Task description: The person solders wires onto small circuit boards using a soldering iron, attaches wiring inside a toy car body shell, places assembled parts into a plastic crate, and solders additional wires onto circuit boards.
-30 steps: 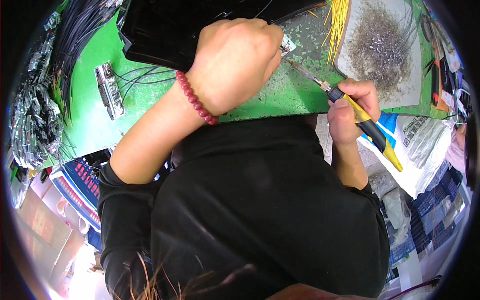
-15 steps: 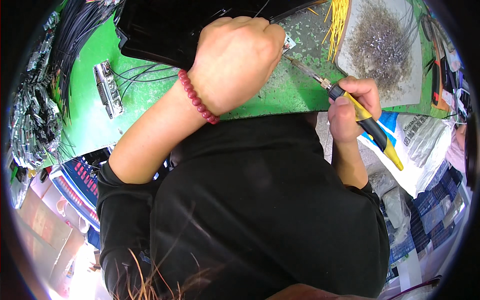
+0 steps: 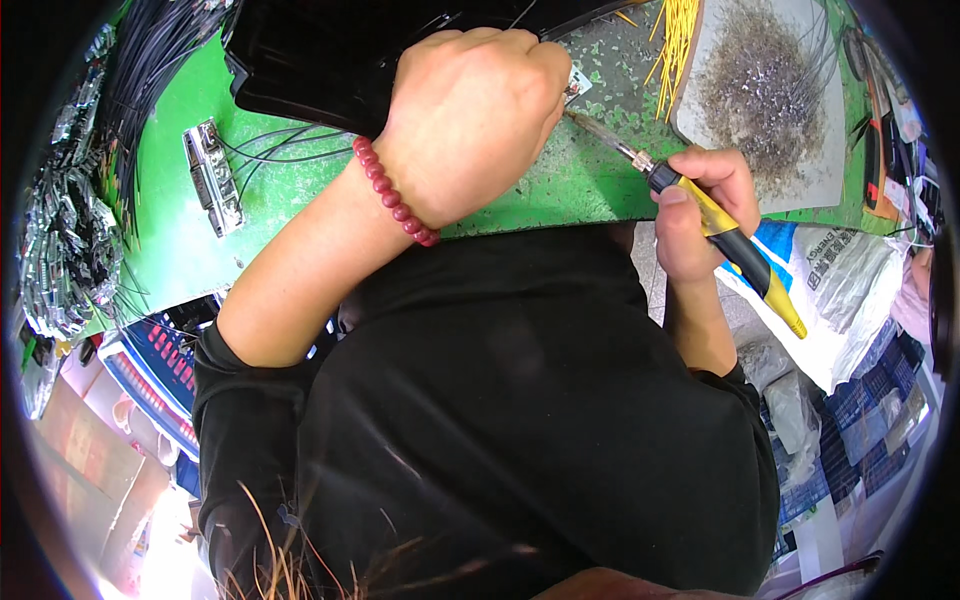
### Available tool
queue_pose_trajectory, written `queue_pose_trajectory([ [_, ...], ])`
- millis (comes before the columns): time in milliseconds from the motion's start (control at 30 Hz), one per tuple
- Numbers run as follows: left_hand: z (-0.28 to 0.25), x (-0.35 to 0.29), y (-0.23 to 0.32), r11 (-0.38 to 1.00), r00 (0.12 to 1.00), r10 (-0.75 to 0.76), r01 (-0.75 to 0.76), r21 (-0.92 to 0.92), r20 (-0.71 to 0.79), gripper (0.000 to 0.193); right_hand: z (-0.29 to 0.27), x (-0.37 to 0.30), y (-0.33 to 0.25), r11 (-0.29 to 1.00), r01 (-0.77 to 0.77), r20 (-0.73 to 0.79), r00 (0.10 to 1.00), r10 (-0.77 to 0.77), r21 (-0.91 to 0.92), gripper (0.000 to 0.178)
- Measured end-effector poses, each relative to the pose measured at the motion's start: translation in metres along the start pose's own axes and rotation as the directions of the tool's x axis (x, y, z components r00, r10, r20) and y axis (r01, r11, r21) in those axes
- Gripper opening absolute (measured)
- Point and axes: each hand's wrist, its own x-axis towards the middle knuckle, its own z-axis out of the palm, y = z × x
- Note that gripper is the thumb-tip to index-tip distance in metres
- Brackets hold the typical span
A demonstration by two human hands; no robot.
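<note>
A yellow and black soldering iron (image 3: pixel 742 240) is gripped in my right hand (image 3: pixel 705 215), thumb and fingers wrapped round its handle. Its metal tip points up and left, close to a small white circuit board (image 3: pixel 576 86); whether they touch I cannot tell. My left hand (image 3: pixel 478 125) is closed, knuckles up, with the board poking out beside its index finger. The fingertips are hidden under this hand, which lies at the edge of a large black plastic part (image 3: pixel 310 60). A red bead bracelet (image 3: pixel 385 190) circles the left wrist.
On the green worktop (image 3: pixel 530 205), a metal connector piece (image 3: pixel 213 178) with black wires lies left. Bundled black wires (image 3: pixel 150 75) and a heap of metal pieces (image 3: pixel 65 220) fill the far left. Yellow wires (image 3: pixel 675 55), a grey board with solder debris (image 3: pixel 765 95) and orange-handled pliers (image 3: pixel 880 170) are right.
The soldering iron and my right hand have shifted slightly up and left. My left hand and the black plastic part have moved very slightly.
</note>
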Motion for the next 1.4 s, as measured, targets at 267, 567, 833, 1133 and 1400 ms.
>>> queue_pose_trajectory([
  [267, -0.001, 0.001, 0.0, 1.0, 1.0, -0.003, 0.003, -0.007, 0.002, 0.01, -0.002, 0.001, 0.006, 0.998, 0.004, -0.024, 1.0, -0.003, 0.066, 0.021],
  [567, -0.002, 0.001, 0.0, 1.0, 1.0, 0.001, -0.001, -0.021, 0.016, 0.01, -0.002, 0.0, 0.006, 0.985, 0.089, -0.129, 0.989, -0.07, 0.15, 0.023],
  [833, -0.002, 0.0, 0.001, 1.0, 1.0, 0.016, -0.016, -0.019, 0.017, 0.01, 0.003, 0.0, 0.009, 0.976, 0.144, -0.189, 0.976, -0.113, 0.16, 0.029],
  [1133, -0.017, 0.007, -0.006, 0.988, 0.998, -0.038, 0.044, -0.15, 0.043, 0.009, -0.012, 0.02, 0.0, 0.939, 0.293, 0.132, 0.953, -0.272, -0.178, 0.03],
  [1400, -0.065, 0.019, -0.013, 0.723, 0.955, -0.201, 0.294, -0.625, 0.216, 0.009, 0.033, 0.091, -0.031, 0.449, 0.812, 0.486, 0.583, -0.651, -0.372, 0.035],
])
